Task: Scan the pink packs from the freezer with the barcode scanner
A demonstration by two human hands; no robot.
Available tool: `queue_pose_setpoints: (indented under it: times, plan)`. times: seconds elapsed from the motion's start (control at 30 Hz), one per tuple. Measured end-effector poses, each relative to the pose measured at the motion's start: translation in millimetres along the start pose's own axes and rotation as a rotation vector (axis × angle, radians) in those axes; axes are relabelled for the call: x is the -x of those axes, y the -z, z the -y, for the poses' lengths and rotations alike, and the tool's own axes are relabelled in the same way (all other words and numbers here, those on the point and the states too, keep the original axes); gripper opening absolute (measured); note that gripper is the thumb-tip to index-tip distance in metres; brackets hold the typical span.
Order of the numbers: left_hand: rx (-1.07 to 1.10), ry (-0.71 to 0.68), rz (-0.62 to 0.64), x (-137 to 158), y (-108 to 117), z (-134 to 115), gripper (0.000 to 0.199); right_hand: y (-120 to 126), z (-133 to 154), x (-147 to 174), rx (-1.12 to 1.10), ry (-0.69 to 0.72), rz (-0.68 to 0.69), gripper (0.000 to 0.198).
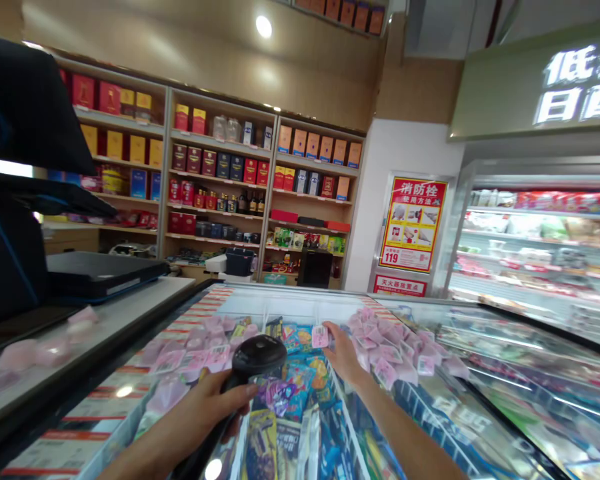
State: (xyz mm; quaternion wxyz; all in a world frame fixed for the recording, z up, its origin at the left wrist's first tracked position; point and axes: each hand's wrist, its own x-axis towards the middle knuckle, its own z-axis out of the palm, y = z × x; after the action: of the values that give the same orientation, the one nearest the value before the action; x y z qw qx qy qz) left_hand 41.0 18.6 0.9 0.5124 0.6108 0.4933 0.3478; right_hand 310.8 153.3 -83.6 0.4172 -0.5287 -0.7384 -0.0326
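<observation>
My left hand (214,401) is closed round the handle of a black handheld barcode scanner (259,355), its head tilted forward over the freezer glass. My right hand (344,357) pinches a small pink pack with a white barcode label (320,337), and the label faces me. To the left of the scanner lies a heap of similar pink packs (200,353) on the glass. Another heap of pink packs (380,341) sits just right of my right hand. Below the glass, colourful ice cream packets (275,443) show in wire baskets.
A dark checkout terminal (25,173) stands at the left on a light counter (153,300), with a few more pink packs (55,350) on it. Shelves of boxed bottles (220,163) line the back wall. A lit refrigerated display (535,247) stands at the right.
</observation>
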Motion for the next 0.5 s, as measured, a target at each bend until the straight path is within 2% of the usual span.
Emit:
queue_pose_setpoints:
  times: [0.23, 0.4, 0.5]
  plan:
    - [-0.001, -0.012, 0.000, 10.7, -1.9, -0.5, 0.035, -29.4, 41.3, 11.7, -0.143, 0.000, -0.053, 0.061]
    - [0.065, 0.009, -0.034, 15.4, -3.0, -4.0, 0.033, -37.9, 48.2, 15.3, -0.182, 0.036, -0.056, 0.061]
    - [0.035, 0.008, -0.027, 15.1, -1.1, -5.0, 0.034, -43.4, 48.0, 16.2, -0.176, 0.007, -0.044, 0.062]
